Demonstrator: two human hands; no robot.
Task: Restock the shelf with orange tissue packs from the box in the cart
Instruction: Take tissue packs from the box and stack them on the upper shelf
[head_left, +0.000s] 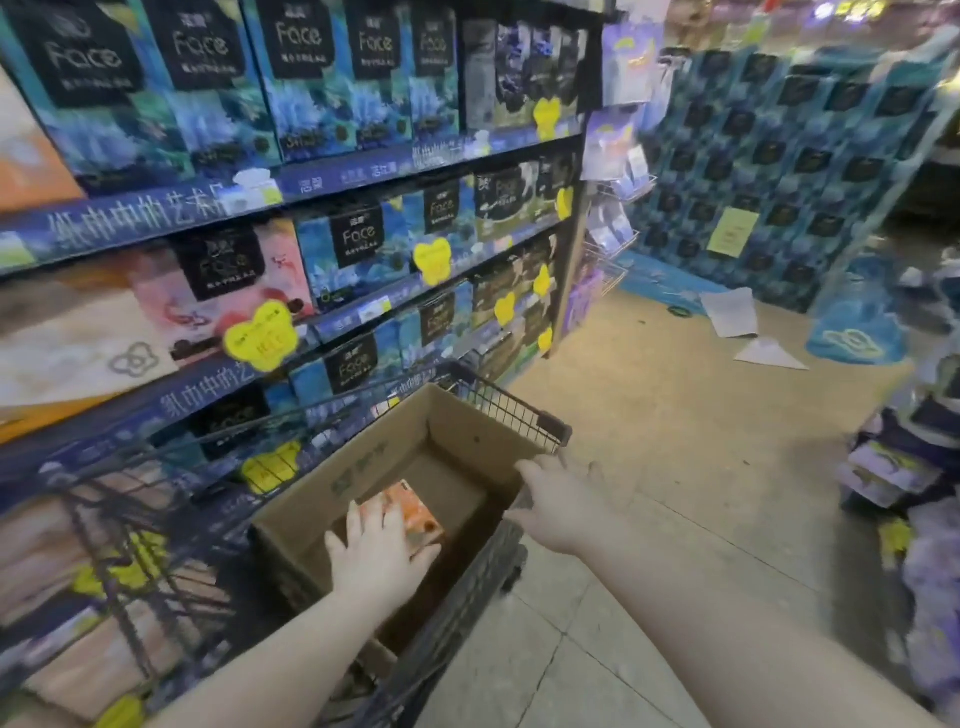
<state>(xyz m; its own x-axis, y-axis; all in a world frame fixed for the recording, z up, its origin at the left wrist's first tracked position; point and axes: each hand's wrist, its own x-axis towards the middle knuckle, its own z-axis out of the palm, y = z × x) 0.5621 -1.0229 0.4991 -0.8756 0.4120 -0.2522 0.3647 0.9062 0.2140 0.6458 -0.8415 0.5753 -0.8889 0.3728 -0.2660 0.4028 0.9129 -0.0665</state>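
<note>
A brown cardboard box (457, 431) stands open inside a dark wire cart (519, 410) beside the shelf (332, 182). One orange tissue pack (415, 512) lies on the box floor. My left hand (376, 551) reaches down into the box, fingers spread, lying on the near part of the pack; I cannot tell whether it grips it. My right hand (561, 501) rests on the box's right rim, fingers apart. Orange and pink packs (78, 338) fill the shelf's left end.
Blue and black "Face" tissue packs (358, 244) with yellow price tags line the shelves. A tall stack of blue packs (779, 171) stands at the aisle's end. Loose papers (732, 312) lie on the floor. Purple goods (914, 457) are piled on the right.
</note>
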